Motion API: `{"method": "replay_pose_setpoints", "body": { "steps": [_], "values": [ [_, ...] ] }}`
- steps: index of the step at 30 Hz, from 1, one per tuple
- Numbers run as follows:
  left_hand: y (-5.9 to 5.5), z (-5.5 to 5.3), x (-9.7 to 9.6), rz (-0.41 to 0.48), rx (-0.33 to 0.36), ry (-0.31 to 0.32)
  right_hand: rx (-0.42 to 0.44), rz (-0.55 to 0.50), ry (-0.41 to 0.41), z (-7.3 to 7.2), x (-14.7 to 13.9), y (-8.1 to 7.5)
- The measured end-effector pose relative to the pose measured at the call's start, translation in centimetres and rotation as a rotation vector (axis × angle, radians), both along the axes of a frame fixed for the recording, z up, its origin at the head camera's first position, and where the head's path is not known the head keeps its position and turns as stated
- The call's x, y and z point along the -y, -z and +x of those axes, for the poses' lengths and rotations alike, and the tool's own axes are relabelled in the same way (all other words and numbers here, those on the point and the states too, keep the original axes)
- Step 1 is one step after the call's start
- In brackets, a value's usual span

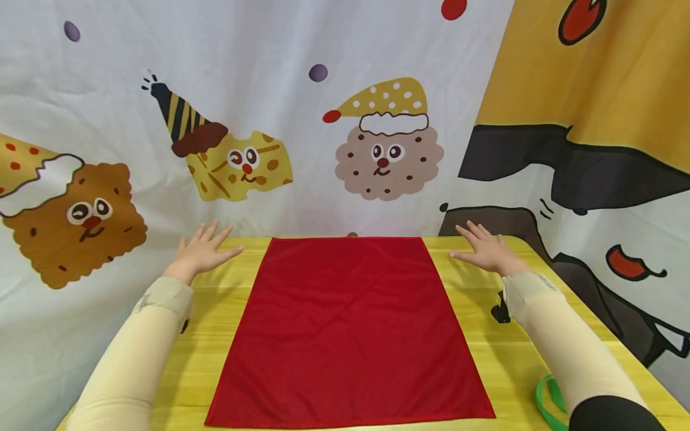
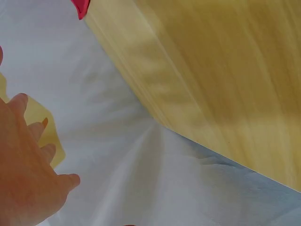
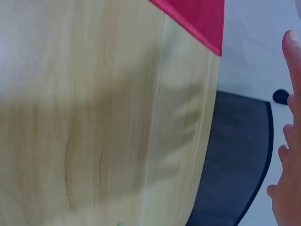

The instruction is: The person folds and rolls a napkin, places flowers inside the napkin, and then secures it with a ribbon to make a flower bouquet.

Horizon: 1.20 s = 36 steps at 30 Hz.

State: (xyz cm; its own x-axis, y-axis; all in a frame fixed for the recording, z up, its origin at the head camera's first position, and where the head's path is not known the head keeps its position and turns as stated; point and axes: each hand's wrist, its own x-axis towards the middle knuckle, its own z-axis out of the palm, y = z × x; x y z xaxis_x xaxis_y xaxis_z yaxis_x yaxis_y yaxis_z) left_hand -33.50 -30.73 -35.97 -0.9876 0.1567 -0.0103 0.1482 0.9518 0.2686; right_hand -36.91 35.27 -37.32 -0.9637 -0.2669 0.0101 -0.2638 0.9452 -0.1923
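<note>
A red cloth (image 1: 350,329) lies spread flat on the wooden table, its far edge along the table's back edge. To the left of the cloth, my left hand (image 1: 200,251) hovers with fingers spread and nothing held. My right hand (image 1: 487,250) is held out over the right side, fingers also spread and holding nothing. In the left wrist view, the left hand (image 2: 33,174) shows at the lower left with a corner of the cloth (image 2: 81,6) at the top. The right wrist view has the right hand (image 3: 289,141) at its right edge.
Yellow wood-grain table (image 1: 215,335) under both arms. Behind it hangs a white curtain (image 1: 259,48) printed with cartoon biscuits and cheese. A green loop of band (image 1: 550,404) lies at the near right, partly behind the right forearm.
</note>
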Motion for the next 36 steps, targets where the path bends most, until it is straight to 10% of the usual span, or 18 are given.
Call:
{"method": "replay_pose_setpoints", "body": {
  "steps": [36],
  "values": [
    [2.6,5.6,-4.8,0.001,-0.055,0.251,-0.109,0.013,-0.407,8.0,8.4,1.5]
  ]
}}
